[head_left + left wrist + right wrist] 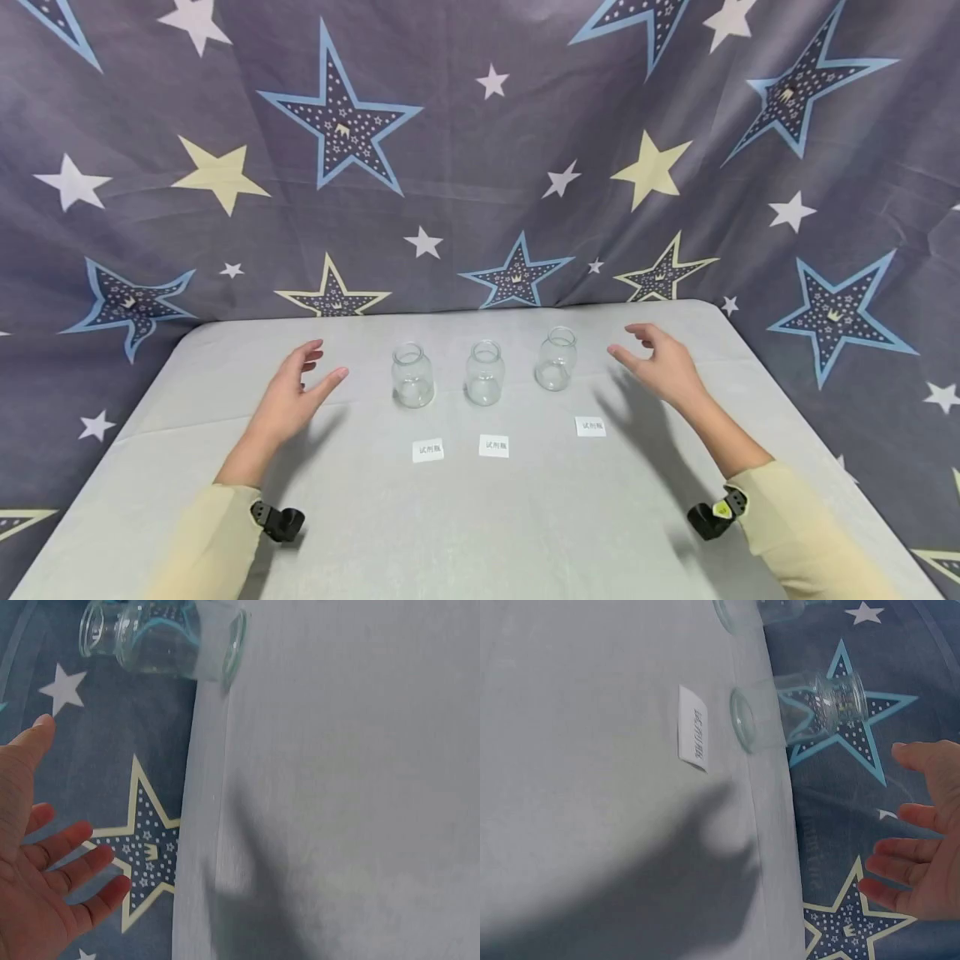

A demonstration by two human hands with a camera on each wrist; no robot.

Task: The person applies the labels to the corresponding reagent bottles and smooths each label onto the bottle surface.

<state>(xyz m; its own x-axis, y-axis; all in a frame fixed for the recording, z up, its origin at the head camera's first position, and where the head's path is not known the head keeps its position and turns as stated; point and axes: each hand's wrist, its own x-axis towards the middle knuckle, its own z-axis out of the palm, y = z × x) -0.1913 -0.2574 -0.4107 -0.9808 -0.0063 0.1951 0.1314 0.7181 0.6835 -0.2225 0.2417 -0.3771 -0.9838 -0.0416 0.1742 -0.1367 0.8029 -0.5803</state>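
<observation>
Three clear glass jars without lids stand upright in a loose row on the table: a left jar [413, 379], a middle jar [484, 375] and a right jar [556, 362] set slightly farther back. My left hand [291, 396] hovers to the left of the row, fingers relaxed and apart from the glass. To the right of the row, my right hand [662, 362] is held in the air near the right jar, not touching it. Both wrist views show the palms holding nothing, with a jar [161, 637] [802, 712] beyond the fingers.
Small white printed cards lie in front of the jars: a left card [427, 451], a middle card [494, 447] and a right card [590, 427]. A pale cloth covers the table [465, 533]. Behind it hangs a dark star-patterned curtain [450, 183].
</observation>
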